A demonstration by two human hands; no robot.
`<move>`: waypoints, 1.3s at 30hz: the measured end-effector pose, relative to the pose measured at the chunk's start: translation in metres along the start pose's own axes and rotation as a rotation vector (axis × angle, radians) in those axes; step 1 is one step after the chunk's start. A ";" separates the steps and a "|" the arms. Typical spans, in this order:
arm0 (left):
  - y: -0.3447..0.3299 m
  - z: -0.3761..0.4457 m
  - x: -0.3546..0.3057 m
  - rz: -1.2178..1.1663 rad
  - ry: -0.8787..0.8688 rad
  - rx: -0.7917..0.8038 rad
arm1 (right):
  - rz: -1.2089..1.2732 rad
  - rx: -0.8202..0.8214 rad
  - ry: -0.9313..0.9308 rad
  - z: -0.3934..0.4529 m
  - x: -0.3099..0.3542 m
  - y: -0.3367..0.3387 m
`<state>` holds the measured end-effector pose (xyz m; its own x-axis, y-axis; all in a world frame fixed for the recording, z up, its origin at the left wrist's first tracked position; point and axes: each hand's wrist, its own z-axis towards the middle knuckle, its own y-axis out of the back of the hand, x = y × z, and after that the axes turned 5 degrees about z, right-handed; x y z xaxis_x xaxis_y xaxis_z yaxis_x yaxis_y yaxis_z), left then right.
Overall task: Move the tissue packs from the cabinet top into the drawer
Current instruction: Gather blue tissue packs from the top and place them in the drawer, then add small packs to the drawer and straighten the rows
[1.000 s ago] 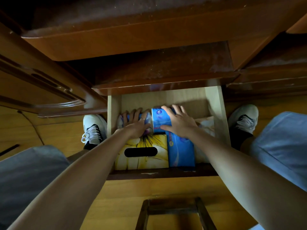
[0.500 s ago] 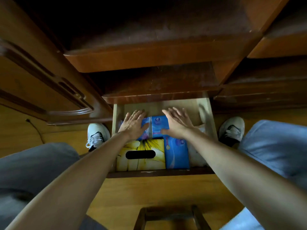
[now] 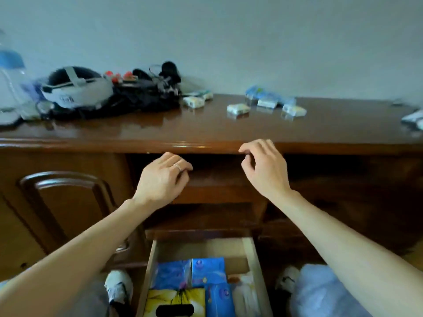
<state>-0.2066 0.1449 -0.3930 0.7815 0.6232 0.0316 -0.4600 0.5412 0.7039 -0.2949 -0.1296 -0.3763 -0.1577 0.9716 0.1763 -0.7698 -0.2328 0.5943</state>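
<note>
Both hands empty, fingers loosely curled. Right hand at frame centre, nearest the packs lying flat just above it on the tabletop. Left hand farther. Drawer open at bottom.

Soft, even daylight. Glare streaks my cabinet top along its front edge. Motion blur smears the clutter at its back left corner. Recesses under the top are deep shadow. Wide-angle bending at frame edges.
</note>
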 end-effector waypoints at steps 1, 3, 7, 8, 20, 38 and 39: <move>0.010 0.019 0.002 0.018 0.016 -0.048 | -0.046 0.006 -0.024 0.022 -0.005 0.012; 0.021 0.049 0.006 0.044 0.074 -0.066 | -0.096 0.199 -0.123 0.048 -0.016 0.025; 0.010 0.091 0.016 0.039 0.159 0.127 | -0.133 0.442 -0.216 0.045 -0.032 0.015; 0.004 0.100 0.018 0.022 0.173 0.181 | -0.151 0.388 -0.199 0.042 -0.034 0.011; -0.072 0.205 0.059 0.028 0.358 0.377 | -0.228 0.251 -0.151 0.123 -0.066 -0.025; -0.173 0.293 0.129 -0.051 0.452 0.426 | 0.108 0.377 -0.324 0.229 -0.156 -0.103; -0.173 0.294 0.128 -0.073 0.422 0.424 | 0.121 0.305 -0.350 0.230 -0.165 -0.096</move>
<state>0.0966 -0.0352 -0.3023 0.5296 0.8104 -0.2508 -0.1356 0.3727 0.9180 -0.0524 -0.2771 -0.2821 0.0237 0.8765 0.4809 -0.5341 -0.3955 0.7472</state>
